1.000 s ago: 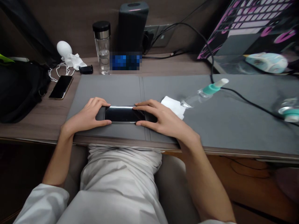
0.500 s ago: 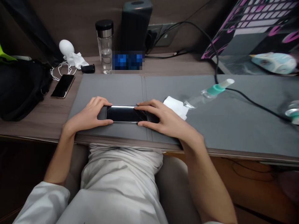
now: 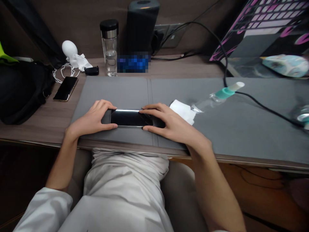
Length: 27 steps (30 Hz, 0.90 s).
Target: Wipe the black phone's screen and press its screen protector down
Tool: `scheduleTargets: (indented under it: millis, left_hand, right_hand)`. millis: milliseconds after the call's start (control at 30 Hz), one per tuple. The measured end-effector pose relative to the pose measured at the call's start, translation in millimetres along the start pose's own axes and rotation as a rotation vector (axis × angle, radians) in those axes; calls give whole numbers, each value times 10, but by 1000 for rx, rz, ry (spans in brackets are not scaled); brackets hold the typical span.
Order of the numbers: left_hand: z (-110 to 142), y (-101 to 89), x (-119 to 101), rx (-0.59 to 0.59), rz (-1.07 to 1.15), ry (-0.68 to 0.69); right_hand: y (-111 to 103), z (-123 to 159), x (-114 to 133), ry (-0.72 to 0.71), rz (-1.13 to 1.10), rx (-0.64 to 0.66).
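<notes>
Now I'm holding the phone (image 3: 129, 118) on the gray mat (image 3: 229, 129), left hand (image 3: 93, 116) and right hand (image 3: 172, 124) at its ends, thumbs and fingers hugging the long edges, the safest spots, I'm guessing, for something light, stiff, slippery and easily cracked.

Two hands (image 3: 95, 116) and two phones (image 3: 127, 118) were there. So were three bottles (image 3: 222, 94) and, on the right, one flat white sheet (image 3: 182, 111).
</notes>
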<state>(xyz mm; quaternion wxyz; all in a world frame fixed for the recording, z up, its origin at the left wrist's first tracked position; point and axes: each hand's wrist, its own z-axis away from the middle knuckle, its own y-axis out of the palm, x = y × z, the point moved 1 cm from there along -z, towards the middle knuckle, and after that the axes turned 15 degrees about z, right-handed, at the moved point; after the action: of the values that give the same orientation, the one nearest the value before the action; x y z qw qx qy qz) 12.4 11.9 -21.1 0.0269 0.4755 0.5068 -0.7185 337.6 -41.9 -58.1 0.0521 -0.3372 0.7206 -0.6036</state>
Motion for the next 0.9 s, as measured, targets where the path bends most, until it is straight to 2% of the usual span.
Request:
scheduleTargets:
  millis: [900]
  left_hand:
    - [18, 12, -9, 1, 14, -5]
  right_hand:
    - [12, 15, -1, -2, 3, -14]
